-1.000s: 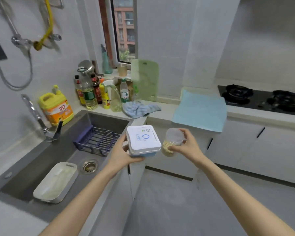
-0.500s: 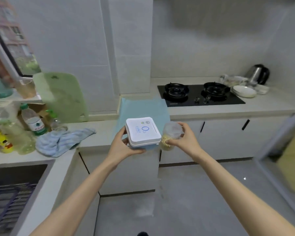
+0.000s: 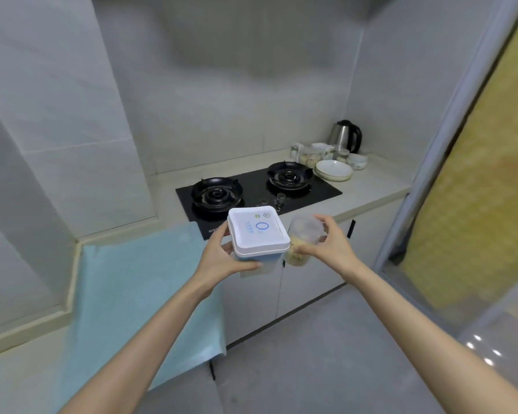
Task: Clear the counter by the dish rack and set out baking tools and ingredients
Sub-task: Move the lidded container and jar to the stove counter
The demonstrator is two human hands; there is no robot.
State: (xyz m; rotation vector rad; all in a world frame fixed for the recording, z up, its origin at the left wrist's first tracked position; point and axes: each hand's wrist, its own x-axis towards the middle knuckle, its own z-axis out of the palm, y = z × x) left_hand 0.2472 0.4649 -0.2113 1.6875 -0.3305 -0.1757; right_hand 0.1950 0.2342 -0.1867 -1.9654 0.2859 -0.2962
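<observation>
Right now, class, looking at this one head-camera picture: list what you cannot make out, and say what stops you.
- Contents of the square lidded container in the left hand: hidden by its opaque white lid.
- Print on that lid: too small and blurred.
- Food in the round clear tub, held by the right hand: yellowish, but too blurred to identify.
- Jars beside the kettle: too small.
- Blue mat: partly hidden by the left forearm.

Home kitchen: gas hob [image 3: 257,191], kettle [image 3: 345,135], tiled walls [image 3: 72,115].
</observation>
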